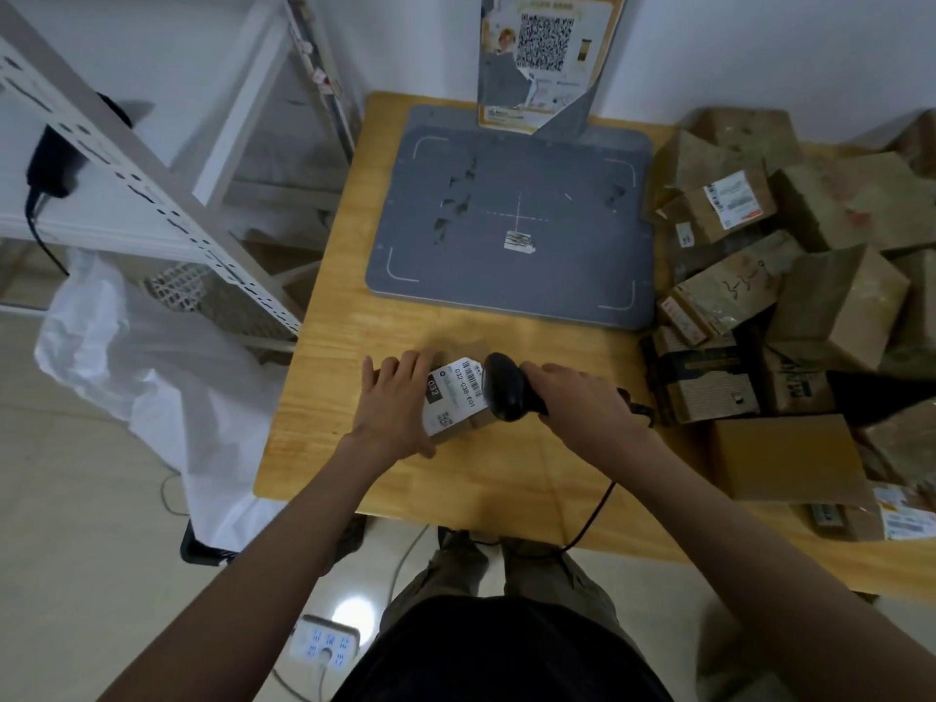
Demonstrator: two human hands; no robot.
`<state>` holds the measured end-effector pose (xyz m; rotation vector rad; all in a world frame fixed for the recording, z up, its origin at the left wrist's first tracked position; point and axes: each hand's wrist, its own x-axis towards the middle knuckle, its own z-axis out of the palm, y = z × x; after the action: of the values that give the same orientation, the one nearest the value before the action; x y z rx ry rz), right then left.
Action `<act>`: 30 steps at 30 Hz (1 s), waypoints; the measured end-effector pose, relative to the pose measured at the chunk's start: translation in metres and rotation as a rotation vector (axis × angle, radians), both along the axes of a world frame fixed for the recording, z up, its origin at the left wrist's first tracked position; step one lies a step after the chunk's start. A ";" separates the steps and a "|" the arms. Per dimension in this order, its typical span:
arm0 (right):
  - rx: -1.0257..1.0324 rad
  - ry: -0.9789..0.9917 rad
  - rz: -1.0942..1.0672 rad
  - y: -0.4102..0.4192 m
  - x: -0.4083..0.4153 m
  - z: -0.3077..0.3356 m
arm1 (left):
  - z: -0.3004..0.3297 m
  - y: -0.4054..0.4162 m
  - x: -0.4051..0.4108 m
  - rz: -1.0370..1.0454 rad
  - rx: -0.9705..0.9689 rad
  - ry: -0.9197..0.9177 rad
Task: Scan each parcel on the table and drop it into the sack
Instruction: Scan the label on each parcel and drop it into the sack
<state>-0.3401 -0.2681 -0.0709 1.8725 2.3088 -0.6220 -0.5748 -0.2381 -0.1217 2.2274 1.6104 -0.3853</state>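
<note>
Head view. We found one small parcel [456, 397] lying flat on the wooden table [506, 478], near its front edge and just in front of the grey scanning pad [511, 215]. The left hand [392, 407] rested on the parcel's left side with fingers fairly straight and spread, steadying rather than gripping it. The right hand [582, 402] was wrapped around the handle of a black corded scanner [504, 385], its head touching or just over the parcel's right edge, aimed at the white label [456, 395].

On progress, we judged the work to be at the scanning step for this parcel, with the drop not yet made. The white sack [152, 357] hung open to the left of the table, well apart from the parcel; we could not tell what it held. A large heap of cardboard parcels [790, 276] remained on the right side of the table (plainly the bulk of the job), so we judged most of the task left.

On orientation, the parcel's long axis ran from the far left towards the near right, skewed against the table's edge. Its label faced up, the printed code reading along that axis.
</note>
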 end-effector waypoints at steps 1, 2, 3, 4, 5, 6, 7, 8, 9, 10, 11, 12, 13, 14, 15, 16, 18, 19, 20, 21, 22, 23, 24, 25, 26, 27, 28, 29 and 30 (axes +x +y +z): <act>0.011 -0.023 0.028 -0.001 -0.001 0.000 | 0.002 0.001 -0.002 -0.013 0.002 0.004; 0.020 -0.044 0.056 -0.002 -0.002 0.000 | 0.003 0.001 -0.004 -0.021 0.005 0.004; 0.024 -0.058 0.080 -0.003 -0.003 0.000 | 0.004 0.002 -0.005 -0.029 0.011 0.004; 0.026 -0.063 0.098 -0.005 -0.005 -0.001 | 0.005 0.001 -0.006 -0.034 0.017 0.004; 0.028 -0.063 0.111 -0.006 -0.007 -0.002 | 0.005 0.001 -0.006 -0.039 0.021 0.003; 0.031 -0.065 0.120 -0.006 -0.008 -0.003 | 0.006 0.000 -0.006 -0.043 0.022 0.002; 0.035 -0.068 0.125 -0.007 -0.010 -0.003 | 0.006 0.000 -0.006 -0.048 0.024 0.000; 0.039 -0.072 0.129 -0.007 -0.010 -0.003 | 0.006 -0.001 -0.006 -0.052 0.026 -0.003; 0.040 -0.074 0.132 -0.007 -0.010 -0.003 | 0.006 -0.001 -0.006 -0.054 0.028 -0.008; 0.039 -0.074 0.136 -0.007 -0.009 -0.002 | 0.006 -0.001 -0.007 -0.056 0.030 -0.013; 0.036 -0.076 0.142 -0.007 -0.009 -0.002 | 0.006 -0.002 -0.007 -0.057 0.033 -0.016; 0.031 -0.081 0.150 -0.008 -0.008 -0.001 | 0.006 -0.002 -0.008 -0.058 0.035 -0.018; 0.026 -0.089 0.160 -0.009 -0.007 -0.001 | 0.006 -0.002 -0.008 -0.060 0.038 -0.020; 0.019 -0.100 0.171 -0.010 -0.006 -0.001 | 0.006 -0.002 -0.009 -0.063 0.041 -0.023; 0.011 -0.107 0.180 -0.011 -0.006 0.000 | 0.006 -0.002 -0.010 -0.065 0.043 -0.026; 0.003 -0.109 0.187 -0.012 -0.006 0.000 | 0.007 -0.002 -0.010 -0.069 0.044 -0.026; -0.005 -0.105 0.199 -0.014 -0.006 0.001 | 0.007 -0.002 -0.010 -0.080 0.044 -0.020; -0.004 -0.102 0.202 -0.015 -0.007 0.002 | 0.008 -0.002 -0.010 -0.086 0.043 -0.018; 0.000 -0.102 0.203 -0.016 -0.007 0.003 | 0.008 -0.003 -0.010 -0.090 0.044 -0.017; 0.007 -0.101 0.201 -0.018 -0.007 0.003 | 0.008 -0.003 -0.009 -0.094 0.046 -0.019; 0.011 -0.099 0.195 -0.019 -0.006 0.004 | 0.008 -0.004 -0.009 -0.098 0.047 -0.019; 0.011 -0.097 0.187 -0.021 -0.006 0.005 | 0.008 -0.004 -0.009 -0.103 0.048 -0.020; 0.010 -0.099 0.179 -0.022 -0.005 0.005 | 0.008 -0.005 -0.008 -0.107 0.048 -0.021; 0.013 -0.106 0.173 -0.024 -0.004 0.006 | 0.008 -0.006 -0.008 -0.112 0.049 -0.022; 0.017 -0.114 0.165 -0.025 -0.004 0.008 | 0.009 -0.007 -0.007 -0.116 0.051 -0.023; 0.021 -0.125 0.158 -0.027 -0.003 0.009 | 0.009 -0.008 -0.006 -0.120 0.055 -0.026; 0.022 -0.136 0.155 -0.029 -0.002 0.009 | 0.010 -0.008 -0.005 -0.122 0.058 -0.030; 0.021 -0.144 0.150 -0.032 0.000 0.010 | 0.011 -0.010 -0.004 -0.124 0.060 -0.032; 0.019 -0.148 0.144 -0.034 0.001 0.011 | 0.011 -0.011 -0.002 -0.126 0.060 -0.032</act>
<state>-0.3389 -0.3022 -0.0603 1.6785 2.3346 -0.4302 -0.5768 -0.2489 -0.1103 2.3755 1.4886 -0.3367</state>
